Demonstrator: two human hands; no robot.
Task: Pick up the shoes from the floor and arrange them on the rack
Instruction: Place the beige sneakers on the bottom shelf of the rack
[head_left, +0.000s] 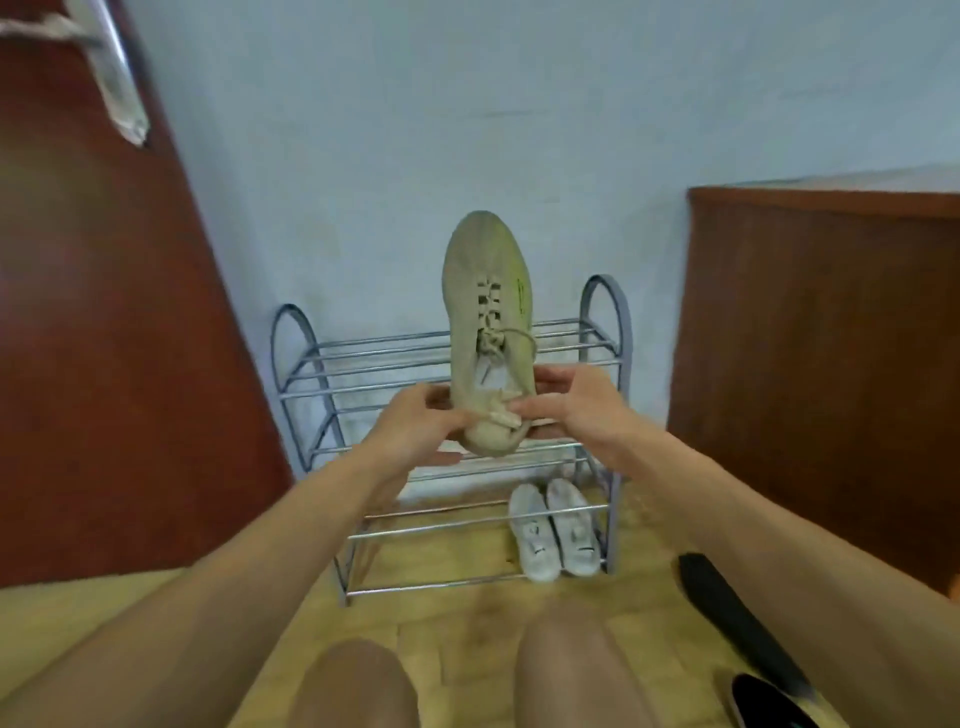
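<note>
I hold a beige knit sneaker (483, 291) up in front of the metal shoe rack (605, 332), toe pointing away from me. My left hand (415, 426) grips the heel from the left and below. On the right side, my right hand (576, 405) pinches the heel collar by the laces. A pair of white shoes (553, 527) sits side by side at the right end of the rack's bottom tier. The upper tiers hold nothing that I can see.
A black shoe (769, 701) and a long black object (737, 618) lie on the wooden floor at my right. A brown door (93, 312) stands at the left, brown furniture (821, 364) at the right. My knees (571, 665) are at the bottom.
</note>
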